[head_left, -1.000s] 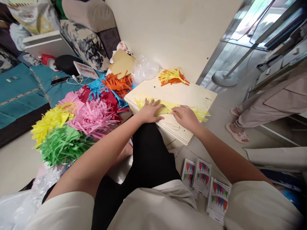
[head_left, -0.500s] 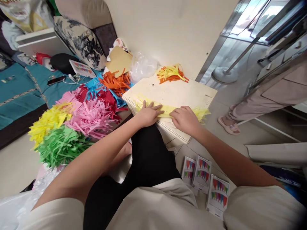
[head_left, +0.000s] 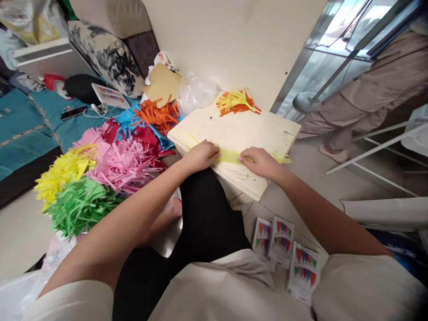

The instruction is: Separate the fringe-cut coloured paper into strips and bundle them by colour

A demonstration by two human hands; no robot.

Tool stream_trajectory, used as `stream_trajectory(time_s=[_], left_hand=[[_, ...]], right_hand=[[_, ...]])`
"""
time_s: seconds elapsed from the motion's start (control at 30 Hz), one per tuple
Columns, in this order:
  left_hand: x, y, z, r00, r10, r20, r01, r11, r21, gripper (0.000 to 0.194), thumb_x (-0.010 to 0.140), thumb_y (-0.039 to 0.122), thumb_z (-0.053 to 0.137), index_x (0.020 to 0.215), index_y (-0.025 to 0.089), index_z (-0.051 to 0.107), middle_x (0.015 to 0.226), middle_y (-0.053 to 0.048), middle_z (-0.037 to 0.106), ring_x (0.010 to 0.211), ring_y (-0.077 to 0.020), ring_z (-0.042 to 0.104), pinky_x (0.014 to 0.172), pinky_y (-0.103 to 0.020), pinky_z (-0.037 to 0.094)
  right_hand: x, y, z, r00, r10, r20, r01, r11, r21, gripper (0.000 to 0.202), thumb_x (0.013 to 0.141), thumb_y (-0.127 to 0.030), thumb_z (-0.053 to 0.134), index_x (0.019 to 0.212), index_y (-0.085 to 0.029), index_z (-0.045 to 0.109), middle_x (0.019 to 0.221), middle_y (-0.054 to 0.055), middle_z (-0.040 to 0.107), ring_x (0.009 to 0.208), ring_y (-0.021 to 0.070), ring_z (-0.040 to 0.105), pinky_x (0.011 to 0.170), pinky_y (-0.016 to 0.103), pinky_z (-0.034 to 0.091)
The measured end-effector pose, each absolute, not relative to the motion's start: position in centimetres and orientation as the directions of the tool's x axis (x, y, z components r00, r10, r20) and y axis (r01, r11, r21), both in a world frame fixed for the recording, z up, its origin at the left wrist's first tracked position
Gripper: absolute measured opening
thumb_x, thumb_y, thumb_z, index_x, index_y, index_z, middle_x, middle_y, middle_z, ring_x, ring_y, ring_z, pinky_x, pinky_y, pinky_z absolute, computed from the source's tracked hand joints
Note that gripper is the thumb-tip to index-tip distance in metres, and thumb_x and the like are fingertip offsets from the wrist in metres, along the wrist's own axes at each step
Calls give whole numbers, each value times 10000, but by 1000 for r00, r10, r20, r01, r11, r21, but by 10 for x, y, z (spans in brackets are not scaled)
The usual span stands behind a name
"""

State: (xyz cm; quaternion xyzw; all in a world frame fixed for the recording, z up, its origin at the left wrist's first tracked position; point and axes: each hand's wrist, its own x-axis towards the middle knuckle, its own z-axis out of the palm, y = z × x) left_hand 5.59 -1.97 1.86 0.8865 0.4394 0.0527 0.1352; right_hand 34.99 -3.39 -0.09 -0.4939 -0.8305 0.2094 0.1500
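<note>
The left hand and right hand hide parts of the yellow paper, the right edge cuts off another person's trousers, and fine print on the boxes is too small to read.

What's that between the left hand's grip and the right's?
A yellow strip spans the gap, with the pale tabletop beneath it, as the head view shows.

The tabletop bears yellow paper and orange strips.

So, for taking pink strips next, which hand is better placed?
Probably the left hand: it is nearer the pink strips. The right hand is farther; both touch the yellow paper.
</note>
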Motion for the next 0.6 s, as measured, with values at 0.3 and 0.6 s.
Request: stream_trajectory(time_s=[0.3,0.6], left_hand=[[66,-20,50,528,846,80,818,-531,220,379,1081,357,711,1396,198,847,1469,-200,801,1484,-452,620,1235,-644,492],[81,-5,24,649,755,-98,740,-596,311,346,1101,415,674,1281,187,862,1483,-177,808,1471,-409,672,1224,-595,510]], right_hand=[[350,-22,-9,-424,905,-21,687,307,-658,390,1020,-539,653,767,-247,600,731,-7,510,724,194,482,706,366,368],[352,-24,-2,-455,890,-36,732,351,-584,295,1009,-446,666,793,-247,630,825,29,699,796,225,600,765,383,432]])
